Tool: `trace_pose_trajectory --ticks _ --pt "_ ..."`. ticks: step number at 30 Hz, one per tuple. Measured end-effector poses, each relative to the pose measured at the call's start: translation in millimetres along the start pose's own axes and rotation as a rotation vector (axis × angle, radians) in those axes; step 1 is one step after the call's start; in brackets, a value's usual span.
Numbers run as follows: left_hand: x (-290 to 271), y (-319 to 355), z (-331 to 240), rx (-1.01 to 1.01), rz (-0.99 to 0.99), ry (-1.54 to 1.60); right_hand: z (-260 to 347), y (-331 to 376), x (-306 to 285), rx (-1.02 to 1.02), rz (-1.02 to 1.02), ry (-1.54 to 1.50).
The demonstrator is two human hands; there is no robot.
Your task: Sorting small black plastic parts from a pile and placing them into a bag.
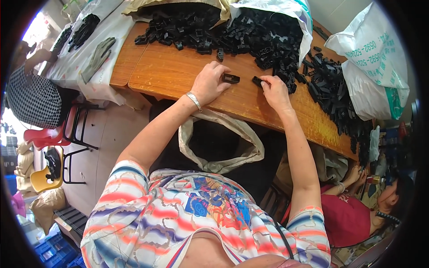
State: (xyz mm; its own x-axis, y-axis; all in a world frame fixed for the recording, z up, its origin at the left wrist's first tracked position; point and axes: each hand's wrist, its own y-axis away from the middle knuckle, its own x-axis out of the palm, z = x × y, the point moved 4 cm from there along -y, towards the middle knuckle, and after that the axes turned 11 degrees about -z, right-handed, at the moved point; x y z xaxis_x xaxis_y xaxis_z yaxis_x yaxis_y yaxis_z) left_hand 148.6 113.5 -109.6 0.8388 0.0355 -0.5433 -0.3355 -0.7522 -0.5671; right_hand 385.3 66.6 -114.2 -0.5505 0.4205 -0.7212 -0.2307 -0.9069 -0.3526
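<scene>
Near the bench (170, 68) edge, the left hand's (208, 85) grip pinches a black frame (231, 79); the right hand's (275, 93), a small black piece (256, 81); loosened fingers could drop either into the open sack (184, 142).

This is a workshop. Small black parts (279, 38) lie heaped beside sacks (373, 67) on the bench (170, 69). Co-workers (344, 219) are nearby.
</scene>
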Motion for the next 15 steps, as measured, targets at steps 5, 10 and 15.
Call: trace_pose_trajectory --ticks 5,10,15 --pt "1 2 7 0.014 -0.031 -0.079 28 2 -7 -0.106 -0.008 0.190" --pt "5 0 6 -0.020 -0.024 -0.055 38 8 -5 -0.244 -0.084 0.180" --pt "5 -1 9 -0.091 0.028 -0.011 82 9 8 -0.313 -0.087 -0.042"
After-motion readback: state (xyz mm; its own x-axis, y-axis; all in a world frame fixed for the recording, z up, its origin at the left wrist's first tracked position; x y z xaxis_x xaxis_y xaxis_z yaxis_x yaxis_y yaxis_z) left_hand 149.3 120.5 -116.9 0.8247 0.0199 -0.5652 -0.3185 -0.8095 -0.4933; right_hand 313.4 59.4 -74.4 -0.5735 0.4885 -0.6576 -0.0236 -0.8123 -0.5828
